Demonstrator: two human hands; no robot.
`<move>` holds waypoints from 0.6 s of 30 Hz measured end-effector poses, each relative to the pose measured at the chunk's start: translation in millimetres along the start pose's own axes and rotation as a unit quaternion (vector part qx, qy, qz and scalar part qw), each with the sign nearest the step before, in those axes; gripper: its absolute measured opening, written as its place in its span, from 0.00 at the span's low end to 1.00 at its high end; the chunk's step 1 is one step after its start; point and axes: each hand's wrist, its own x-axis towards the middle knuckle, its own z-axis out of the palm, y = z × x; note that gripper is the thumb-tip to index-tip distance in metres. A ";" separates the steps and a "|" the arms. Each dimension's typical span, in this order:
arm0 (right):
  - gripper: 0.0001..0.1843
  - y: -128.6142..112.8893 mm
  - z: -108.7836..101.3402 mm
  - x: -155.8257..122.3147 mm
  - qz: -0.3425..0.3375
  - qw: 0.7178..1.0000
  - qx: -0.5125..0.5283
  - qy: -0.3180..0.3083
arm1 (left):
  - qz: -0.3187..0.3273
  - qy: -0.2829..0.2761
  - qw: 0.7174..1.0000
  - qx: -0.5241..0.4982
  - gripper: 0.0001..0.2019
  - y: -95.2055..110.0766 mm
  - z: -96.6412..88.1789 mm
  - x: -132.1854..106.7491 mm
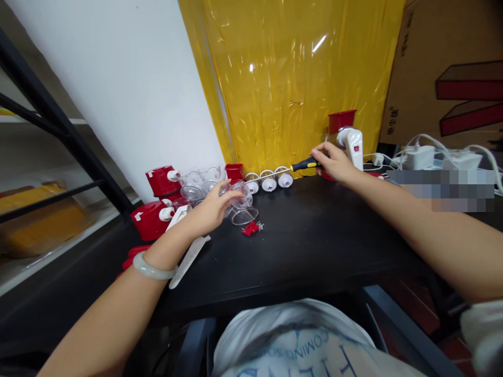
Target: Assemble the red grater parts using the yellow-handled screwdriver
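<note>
Screwdriver (305,164) is pointing toward the clear plastic cup (245,196), above the black table (314,235). Your right hand (333,160) is gripping its handle; your left (214,207), half-curled, is holding the cup. Red pieces (249,229) are lying loose, unfitted; finished work: can't tell.

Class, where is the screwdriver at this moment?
In the head view, the screwdriver is in the right hand, mostly right of centre, its shaft pointing left past three round white parts toward the left hand.

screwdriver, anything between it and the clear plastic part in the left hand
Nothing visible: the screwdriver in the right hand points toward the clear plastic part in the left hand, passing in front of the white-faced cylinders.
</note>
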 end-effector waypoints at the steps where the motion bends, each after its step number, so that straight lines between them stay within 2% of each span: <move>1: 0.16 -0.2 0.1 -0.7 -0.003 1.000 0.012 0.001 | 0.001 0.001 1.000 0.000 0.17 -0.2 0.2 0.0; 5: 0.22 -5.8 3.3 -4.9 0.004 0.988 0.151 -0.030 | 0.007 0.005 1.000 -0.001 0.18 -1.2 0.8 0.0; 7: 0.21 -7.3 4.2 -5.0 0.009 0.982 0.183 -0.041 | 0.009 0.005 1.000 -0.001 0.18 -1.7 0.9 -0.1; 9: 0.16 -5.0 3.3 -2.5 0.019 0.986 0.165 -0.029 | 0.009 0.006 1.000 0.000 0.18 -2.1 0.9 -0.3; 11: 0.12 0.7 0.9 1.4 0.036 0.995 0.093 -0.020 | 0.007 0.007 1.000 0.003 0.20 -2.4 0.8 -0.5; 14: 0.18 9.1 -2.8 5.2 0.042 0.998 -0.030 -0.031 | 0.022 0.018 1.000 0.003 0.23 -3.0 0.8 -0.4; 16: 0.17 10.4 -3.3 4.6 0.041 0.998 -0.025 -0.030 | 0.043 0.036 0.998 0.000 0.25 -4.0 1.2 -0.2; 18: 0.16 7.4 -2.1 1.7 0.052 0.997 0.054 -0.028 | 0.053 0.052 0.997 0.001 0.27 -5.4 1.9 0.2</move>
